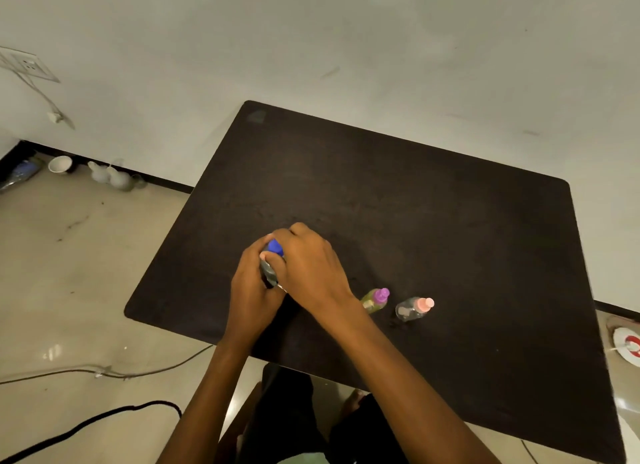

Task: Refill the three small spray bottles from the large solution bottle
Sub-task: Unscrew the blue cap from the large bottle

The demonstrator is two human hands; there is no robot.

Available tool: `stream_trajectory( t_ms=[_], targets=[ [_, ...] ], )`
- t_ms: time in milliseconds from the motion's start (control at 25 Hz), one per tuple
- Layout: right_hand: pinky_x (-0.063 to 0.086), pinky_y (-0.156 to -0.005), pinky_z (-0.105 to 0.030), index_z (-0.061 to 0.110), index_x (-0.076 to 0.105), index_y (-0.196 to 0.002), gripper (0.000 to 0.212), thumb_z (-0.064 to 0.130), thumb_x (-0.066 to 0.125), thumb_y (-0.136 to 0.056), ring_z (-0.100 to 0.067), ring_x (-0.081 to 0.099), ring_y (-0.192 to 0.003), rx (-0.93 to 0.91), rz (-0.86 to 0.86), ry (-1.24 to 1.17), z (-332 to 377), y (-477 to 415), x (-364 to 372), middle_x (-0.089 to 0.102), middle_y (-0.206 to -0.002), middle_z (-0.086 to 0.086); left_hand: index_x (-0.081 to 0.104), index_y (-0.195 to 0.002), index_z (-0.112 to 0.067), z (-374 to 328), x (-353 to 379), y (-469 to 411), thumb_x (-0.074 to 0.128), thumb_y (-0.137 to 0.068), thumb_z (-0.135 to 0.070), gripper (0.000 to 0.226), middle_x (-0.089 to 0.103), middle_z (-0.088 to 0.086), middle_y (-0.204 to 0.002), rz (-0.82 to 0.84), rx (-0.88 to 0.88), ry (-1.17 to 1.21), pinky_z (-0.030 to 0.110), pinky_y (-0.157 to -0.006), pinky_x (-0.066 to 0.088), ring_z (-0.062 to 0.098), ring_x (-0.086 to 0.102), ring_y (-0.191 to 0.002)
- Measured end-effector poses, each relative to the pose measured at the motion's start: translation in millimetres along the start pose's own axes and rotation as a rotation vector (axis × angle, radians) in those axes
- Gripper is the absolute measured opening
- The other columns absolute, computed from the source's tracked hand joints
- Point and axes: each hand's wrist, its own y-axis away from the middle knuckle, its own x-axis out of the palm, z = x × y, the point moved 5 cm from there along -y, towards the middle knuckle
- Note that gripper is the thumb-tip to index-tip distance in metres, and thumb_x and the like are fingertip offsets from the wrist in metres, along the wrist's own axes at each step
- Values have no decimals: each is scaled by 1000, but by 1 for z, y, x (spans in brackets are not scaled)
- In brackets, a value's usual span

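On the dark table (433,221) both my hands meet around one bottle with a blue cap (275,247). My left hand (251,292) grips its body from the left. My right hand (308,262) curls over the top, fingers around the blue cap. Most of that bottle is hidden by my fingers, so I cannot tell its size. To the right stand two small bottles: a greenish one with a purple cap (375,300) and a clear one with a pink cap (414,308). No third small bottle or separate large bottle shows.
The table's left edge drops to a tiled floor with cables (104,371). A cup (60,164) and pale objects (110,177) lie by the wall at far left. A white and red item (628,345) sits on the floor at right.
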Motion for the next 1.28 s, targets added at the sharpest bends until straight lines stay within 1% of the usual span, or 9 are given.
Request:
stream_trajectory(
  t_ms=[120, 280, 400, 520, 680, 800, 1000, 1200, 1280],
  targets=[
    [50, -69, -29, 15, 67, -97, 19, 32, 60, -91, -14, 55, -80, -69, -64, -40, -6, 0, 2, 54, -94, -1, 48, -142, -21, 11, 5, -1, 74, -85, -24, 62, 60, -7, -131, -67, 30, 108, 18, -95, 51, 1, 58, -119],
    [40, -64, -28, 16, 66, -86, 22, 37, 62, -88, -18, 55, -78, -142, -42, 93, -10, -11, 3, 52, -88, 0, 48, -143, -26, 20, 10, 2, 78, -78, -23, 72, 61, -8, -133, -139, 101, 164, 31, -97, 54, 7, 60, -121],
    [48, -66, -33, 16, 66, -91, 14, 28, 63, -86, -25, 60, -80, -219, -19, 253, 3, -18, -1, 59, -91, -5, 52, -137, -32, 30, 14, 1, 83, -74, -34, 70, 64, -14, -124, -177, 140, 122, 24, -92, 54, 1, 62, -113],
    [53, -69, -31, 15, 65, -97, 15, 24, 67, -86, -20, 59, -76, -265, 54, 347, 13, -26, -5, 62, -91, -4, 53, -133, -31, 36, 16, -1, 86, -72, -41, 70, 64, -13, -122, -215, 170, 126, 26, -92, 56, 4, 64, -111],
    [46, -61, -28, 17, 65, -85, 31, 48, 67, -83, -16, 59, -76, -271, 143, 400, 17, -26, -7, 63, -80, 0, 55, -128, -29, 34, 14, 1, 88, -70, -41, 68, 64, -15, -117, -242, 197, 120, 15, -86, 54, -3, 63, -105],
    [38, -58, -27, 17, 63, -79, 41, 57, 61, -86, -18, 58, -74, -229, 92, 415, 21, -24, -18, 58, -72, 1, 55, -130, -28, 31, 11, 1, 89, -69, -42, 71, 61, -17, -116, -245, 199, 104, 8, -81, 47, -8, 58, -100],
    [43, -56, -28, 15, 56, -57, 49, 54, 62, -86, -16, 59, -56, -158, 87, 456, 30, -24, -15, 58, -53, -1, 57, -126, -26, 33, 10, 0, 89, -68, -43, 69, 65, -13, -116, -251, 230, 127, 17, -87, 51, 0, 61, -101],
    [38, -51, -24, 15, 51, -56, 42, 41, 72, -82, -15, 56, -55, -152, 75, 528, 37, -25, -7, 55, -54, 0, 58, -127, -22, 37, 10, -4, 90, -65, -43, 72, 66, -9, -117, -238, 223, 168, 25, -90, 54, 7, 62, -106],
    [42, -54, -25, 13, 58, -62, 34, 36, 73, -82, -15, 57, -62, -185, 122, 565, 40, -24, -7, 59, -62, -1, 57, -126, -25, 39, 9, -6, 90, -64, -46, 74, 65, -9, -118, -226, 228, 159, 25, -90, 54, 6, 62, -106]
  ],
)
